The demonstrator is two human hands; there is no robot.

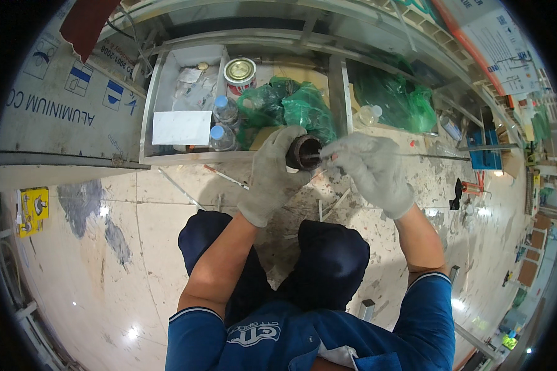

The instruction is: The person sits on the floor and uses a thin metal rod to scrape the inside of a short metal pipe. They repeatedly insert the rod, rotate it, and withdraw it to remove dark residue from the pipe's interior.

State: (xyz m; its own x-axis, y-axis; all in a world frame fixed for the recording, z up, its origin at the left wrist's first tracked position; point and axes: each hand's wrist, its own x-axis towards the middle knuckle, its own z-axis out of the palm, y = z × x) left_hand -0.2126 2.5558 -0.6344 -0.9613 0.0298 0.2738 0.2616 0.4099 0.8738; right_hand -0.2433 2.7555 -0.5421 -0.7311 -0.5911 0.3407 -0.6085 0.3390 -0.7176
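Observation:
My left hand (269, 176), in a pale work glove, is wrapped round a dark brown, round, open-mouthed container (304, 153) with a stained rim. My right hand (372, 170), gloved alike, has its fingers bent together around a thin rod (436, 156). One end of the rod sticks out to the right; the other seems to reach the container's mouth, though the fingers partly hide it. Just beyond my hands is an open metal-framed drawer (192, 159). Green plastic bags (308, 110) lie in it behind the container.
The drawer also holds a lidded paint can (240, 73), two blue-capped bottles (223, 137) and a white sheet (181, 128). Another green bag (414, 108) lies further right. Metal strips (181, 188) are on the floor. At right are a blue crate (486, 151) and a red-handled tool (471, 187).

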